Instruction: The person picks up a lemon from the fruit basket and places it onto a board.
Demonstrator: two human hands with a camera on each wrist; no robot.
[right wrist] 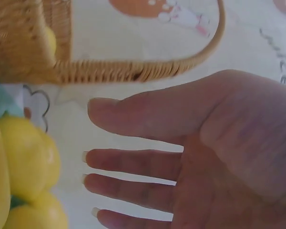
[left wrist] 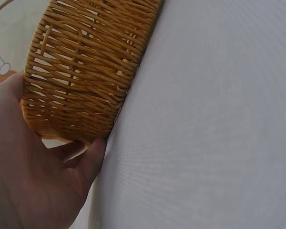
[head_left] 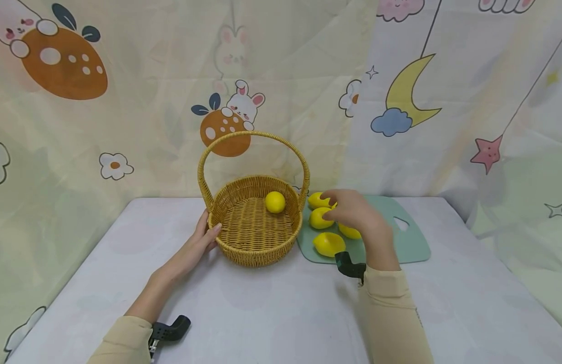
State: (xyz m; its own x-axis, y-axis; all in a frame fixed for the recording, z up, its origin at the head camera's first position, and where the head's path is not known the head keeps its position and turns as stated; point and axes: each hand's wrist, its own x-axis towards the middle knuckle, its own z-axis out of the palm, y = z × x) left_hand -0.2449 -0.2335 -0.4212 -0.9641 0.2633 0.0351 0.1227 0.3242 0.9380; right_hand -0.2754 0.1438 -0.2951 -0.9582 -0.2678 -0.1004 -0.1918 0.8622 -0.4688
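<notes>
The left hand (head_left: 203, 241) steadies the basket (head_left: 255, 250) mid-table; the right hand (head_left: 353, 212), grip wide and empty, hovers over lemons (head_left: 320, 218) (light, firm, probably smooth) on the green board (head_left: 410, 242); best cupped around the middle.

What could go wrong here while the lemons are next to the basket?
The lemons lie close together on the green board, so the open right hand reaching over them might nudge a neighbour and send it rolling onto the table. The left hand only rests against the basket wall; a knock on the tall handle could shift it.
</notes>
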